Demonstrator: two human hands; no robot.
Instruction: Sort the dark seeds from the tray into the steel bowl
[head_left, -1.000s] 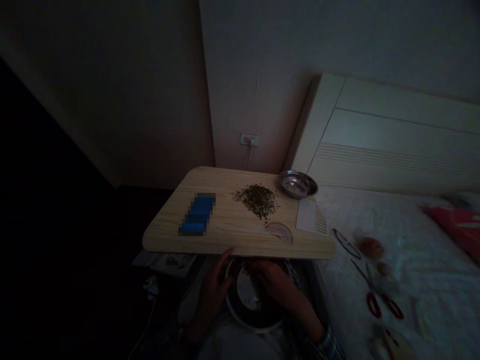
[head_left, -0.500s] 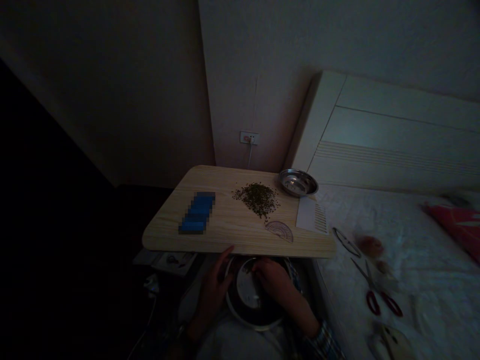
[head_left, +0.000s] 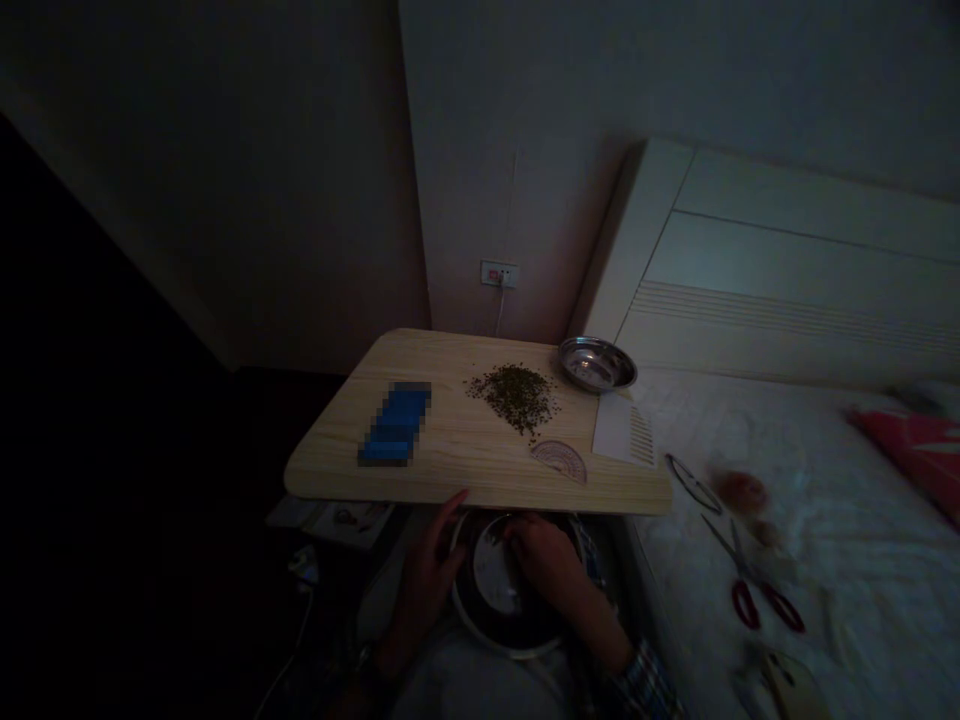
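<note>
A round metal bowl (head_left: 517, 655) sits low in front of me, just under the table's near edge, with a pale, shiny patch inside it. Beside its left rim is my left hand (head_left: 430, 570), thumb and forefinger apart, the forefinger reaching up to the table edge and the thumb close to the rim. My right hand (head_left: 547, 560) reaches over the bowl from the right, its fingers bent together inside; whatever they pinch is hidden. On the wooden table (head_left: 450, 480) above lies a spread heap of small greenish grains (head_left: 517, 395).
A clear protractor (head_left: 560, 461), a white comb-toothed card (head_left: 624, 432), a second metal bowl (head_left: 597, 364) and a pixelated blue rectangle (head_left: 396, 425) are on the table. Red-handled scissors (head_left: 750, 580) and a pincer-like tool (head_left: 694, 484) lie on the bed at right.
Hardly anything differs. My right hand's fingers shift slightly inside the bowl; my left hand keeps its place beside the rim.
</note>
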